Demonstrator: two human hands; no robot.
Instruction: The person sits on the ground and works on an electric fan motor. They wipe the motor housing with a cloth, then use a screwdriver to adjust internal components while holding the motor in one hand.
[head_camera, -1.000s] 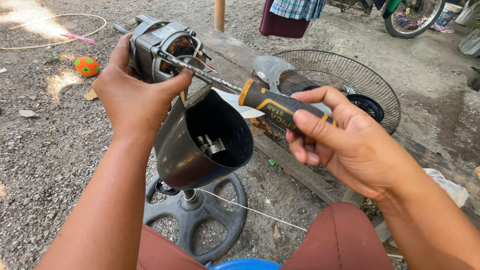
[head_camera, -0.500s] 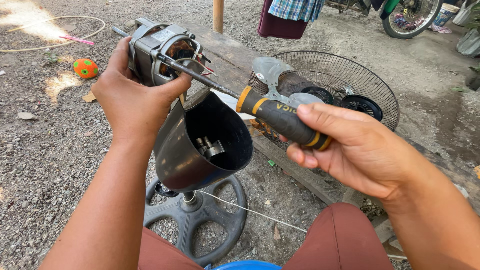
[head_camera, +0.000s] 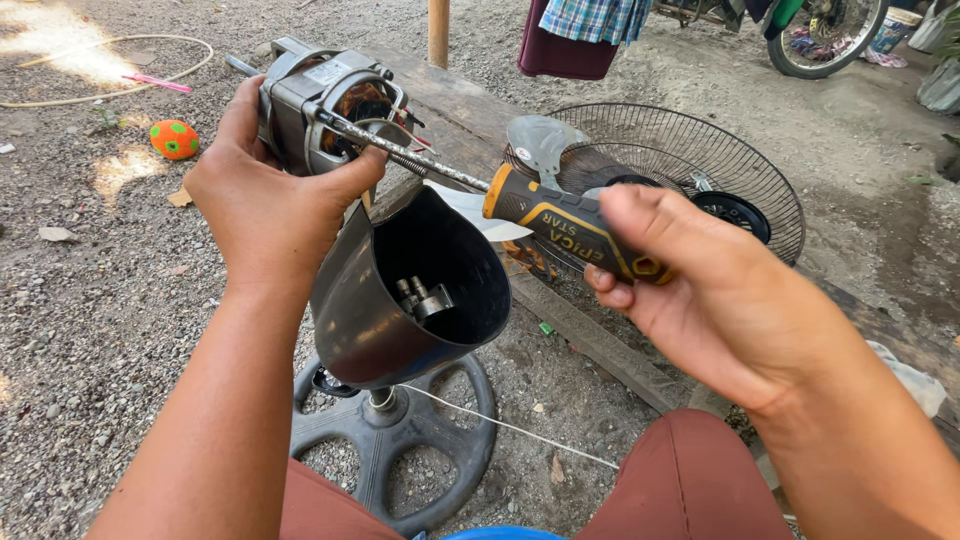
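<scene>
Fan motor (head_camera: 325, 105) held up in mid-air above the gravel ground (head_camera: 90, 290), upper left of view, metal casing grey, copper windings visible through the open front. Gripped by the left hand (head_camera: 265, 200), fingers wrapped round the back of the casing, thumb pressed on the near rim. Closed firmly on the motor.

Screwdriver (head_camera: 560, 225) lying across from the right, metal shaft reaching to the motor's front face, tip touching at the rim near the thumb. Handle black and yellow, clasped in the right hand (head_camera: 720, 290), fingers curled shut around the handle end, thumb along the top.

Just below the motor, dark plastic housing (head_camera: 400, 290), cone-shaped, open mouth turned toward the camera, small metal parts visible inside. Seated on a short pole above a round, spoked fan base (head_camera: 390, 450) resting on the ground. Thin white cord (head_camera: 510, 430) running from the base toward the lower right.

Behind the screwdriver, wire fan guard (head_camera: 690, 170) lying on a weathered wooden plank (head_camera: 590, 335), with a clear fan blade (head_camera: 545, 145) resting against it. Further off at the left edge of the ground, an orange ball with green spots (head_camera: 173, 138) and a loop of pale hose (head_camera: 120, 60). Top of view: wooden post (head_camera: 438, 30), hanging cloth (head_camera: 585, 35), a wheel (head_camera: 825, 35). Reddish trousers (head_camera: 680, 480) at the bottom edge.
</scene>
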